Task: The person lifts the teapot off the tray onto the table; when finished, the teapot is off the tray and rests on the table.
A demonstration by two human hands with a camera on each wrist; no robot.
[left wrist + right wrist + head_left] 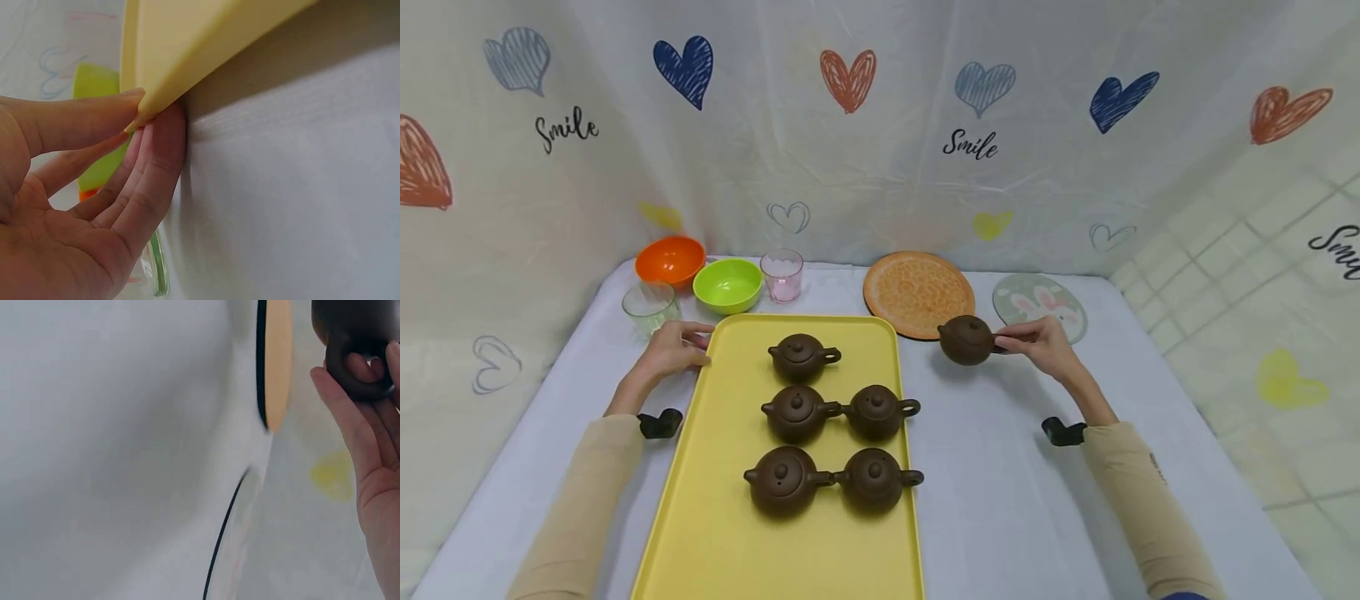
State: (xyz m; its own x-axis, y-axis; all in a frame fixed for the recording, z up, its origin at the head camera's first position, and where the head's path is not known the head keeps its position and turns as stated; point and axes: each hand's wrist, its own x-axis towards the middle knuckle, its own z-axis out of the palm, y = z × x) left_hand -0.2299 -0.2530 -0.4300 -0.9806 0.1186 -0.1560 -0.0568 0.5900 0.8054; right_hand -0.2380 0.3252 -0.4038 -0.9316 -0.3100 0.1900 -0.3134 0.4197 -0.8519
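My right hand [1041, 342] grips a dark brown teapot [966, 340] by its looped handle, over the table to the right of the yellow tray [722, 533]. In the right wrist view the fingers [350, 412] meet around the handle ring. With thumb and fingers, my left hand [672, 350] pinches the tray's far left corner, seen close in the left wrist view. Several matching teapots stand on the tray: a single teapot [797, 358] at the far end, and two rows of two nearer me. The handles of the right-hand teapots [874, 479] overhang the tray's right rim.
Behind the tray stand an orange bowl [671, 261], a green bowl [728, 286], a pink glass [782, 277] and a greenish glass [651, 307]. A round orange-brown mat [910, 292] and a rabbit-print mat [1037, 302] lie at the back right. A heart-print curtain [880, 167] hangs behind.
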